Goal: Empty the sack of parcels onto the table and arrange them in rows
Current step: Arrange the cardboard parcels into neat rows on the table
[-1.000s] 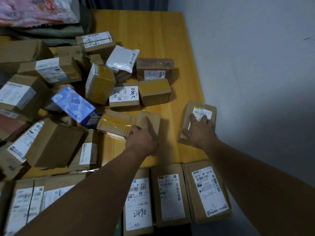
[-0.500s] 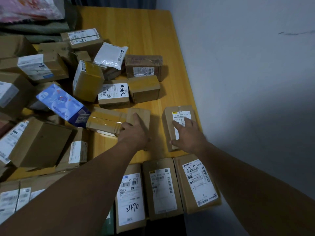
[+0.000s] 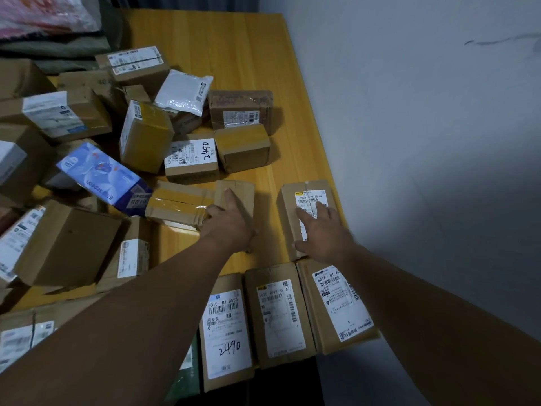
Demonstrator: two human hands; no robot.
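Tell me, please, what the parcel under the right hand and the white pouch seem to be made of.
Parcel under the right hand: matt brown cardboard, stiff-edged, with a printed paper label. White pouch: probably thin plastic film, glossy and wrinkled.

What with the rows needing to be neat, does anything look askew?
Yes. The near row lies straight, but beyond the left hand the parcels are a jumble: the blue printed box leans across its neighbours, and the white mailer bag lies on top of boxes.
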